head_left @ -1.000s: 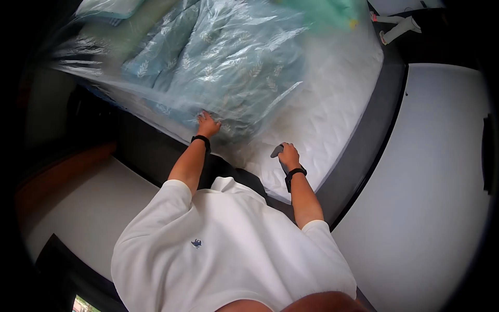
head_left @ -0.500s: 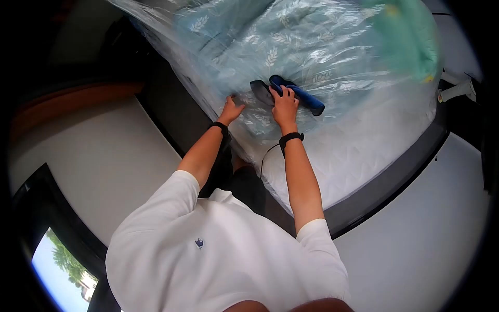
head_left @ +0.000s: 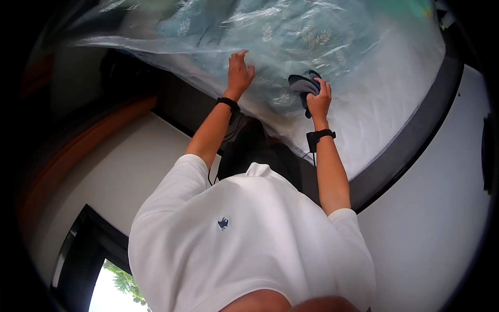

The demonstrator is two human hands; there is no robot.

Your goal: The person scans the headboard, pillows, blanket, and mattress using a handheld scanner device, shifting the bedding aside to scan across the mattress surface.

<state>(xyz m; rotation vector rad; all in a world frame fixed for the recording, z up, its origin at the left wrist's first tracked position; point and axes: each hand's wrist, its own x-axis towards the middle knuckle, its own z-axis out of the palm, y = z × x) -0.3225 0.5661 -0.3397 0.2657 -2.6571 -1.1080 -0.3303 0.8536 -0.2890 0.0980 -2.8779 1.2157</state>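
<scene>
Clear plastic sheeting covers a pale blue, leaf-patterned fabric on top of a white quilted mattress. My left hand is at the near side of the plastic, fingers bent and apart; whether it touches the sheet is hard to tell. To its right, my right hand grips a dark grey and blue item, perhaps a cloth or a slipper, over the near part of the plastic. Both wrists carry black bands.
A dark grey bed frame runs round the mattress, and an orange-brown edge curves at the left. Green fabric lies at the back right. A black-framed window stands at the lower left.
Since half a second ago the view has shifted. The item in my right hand looks more bunched and sits further right. My left hand's fingers have lifted, and the plastic's left part spreads further left.
</scene>
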